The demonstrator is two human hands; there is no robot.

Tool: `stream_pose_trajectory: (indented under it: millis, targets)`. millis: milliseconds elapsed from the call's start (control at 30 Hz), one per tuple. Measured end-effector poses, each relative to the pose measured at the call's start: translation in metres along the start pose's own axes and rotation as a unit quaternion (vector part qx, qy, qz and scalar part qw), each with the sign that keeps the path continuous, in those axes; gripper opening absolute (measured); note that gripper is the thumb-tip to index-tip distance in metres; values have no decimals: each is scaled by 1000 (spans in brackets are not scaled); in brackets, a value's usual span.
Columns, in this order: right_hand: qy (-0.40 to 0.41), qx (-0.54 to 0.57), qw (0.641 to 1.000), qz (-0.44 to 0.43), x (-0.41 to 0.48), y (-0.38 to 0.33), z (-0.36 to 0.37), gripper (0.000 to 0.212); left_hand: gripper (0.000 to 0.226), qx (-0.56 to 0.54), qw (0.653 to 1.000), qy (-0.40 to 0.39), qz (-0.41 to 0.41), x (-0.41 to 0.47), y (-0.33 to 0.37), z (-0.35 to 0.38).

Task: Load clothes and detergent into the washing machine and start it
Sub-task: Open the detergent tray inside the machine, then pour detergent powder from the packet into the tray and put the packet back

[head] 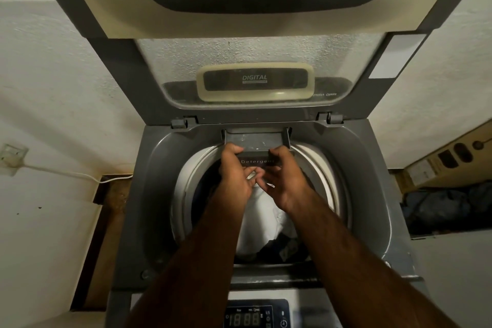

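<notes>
Detergent drawer [253, 140] stands pulled out at the rear edge of the tub opening. Left hand [234, 174] and right hand [284, 181] each curl their fingers over its front panel, apparently to keep it level. Clothes [266, 221] lie in the drum beneath.

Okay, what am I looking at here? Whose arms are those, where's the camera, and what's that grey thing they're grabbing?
It is one picture, from a camera worn on a person's head, looking down at their own arms. Below is a top-loading washer with its lid raised. Clothes, white and dark, lie inside. The left hand and right hand both grip the front of the pulled-out drawer marked Detergent. The display sits at the bottom edge.
</notes>
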State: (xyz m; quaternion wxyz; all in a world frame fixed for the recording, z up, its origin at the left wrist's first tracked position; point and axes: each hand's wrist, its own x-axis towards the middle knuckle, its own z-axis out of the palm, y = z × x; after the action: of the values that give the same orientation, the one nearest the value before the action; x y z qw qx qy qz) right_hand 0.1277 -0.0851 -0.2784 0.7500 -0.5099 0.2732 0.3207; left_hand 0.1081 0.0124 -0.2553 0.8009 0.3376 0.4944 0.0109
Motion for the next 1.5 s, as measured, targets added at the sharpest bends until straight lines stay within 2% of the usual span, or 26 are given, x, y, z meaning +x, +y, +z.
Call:
stream_pose_trajectory:
  millis: [167,300,433,567,733,867,1000,1067,1100,1267,1433,1500]
  targets:
    - [4,-52,999,6,-7,4,-2,37,39,42,999,-11,-15,-7,-3,-8]
    - [13,-85,996,29,-18,2,-8,32,33,76,996,-31,-41,-18,-3,-13]
    - [13,-106,994,7,-34,-2,-15,29,29,143,987,-50,-45,-35,-4,-16]
    - [7,-128,991,-37,-63,-15,-24,26,13,245,964,-106,-18,-57,-9,-4]
    - [22,-156,983,-90,-96,-33,-46,25,18,325,932,-157,31,-94,-18,24]
    - [46,-141,978,-147,-133,-57,-75,26,12,352,906,-225,68,-135,-31,56]
    - [79,-142,962,-220,-180,-81,-129,29,13,402,858,-296,120,-186,-62,98]
    - [109,-158,948,-256,-207,-90,-164,32,19,442,817,-338,148,-209,-84,117]
    - [126,-169,939,-271,-222,-94,-184,34,21,479,785,-353,173,-221,-99,128]
    - [267,-236,866,-350,-310,-106,-313,40,28,579,599,-481,273,-306,-203,191]
    - [407,-288,807,-317,-402,-102,-453,45,41,633,411,-570,325,-396,-339,245]
    - [460,-283,789,-293,-434,-95,-508,49,48,653,349,-581,338,-430,-394,266]
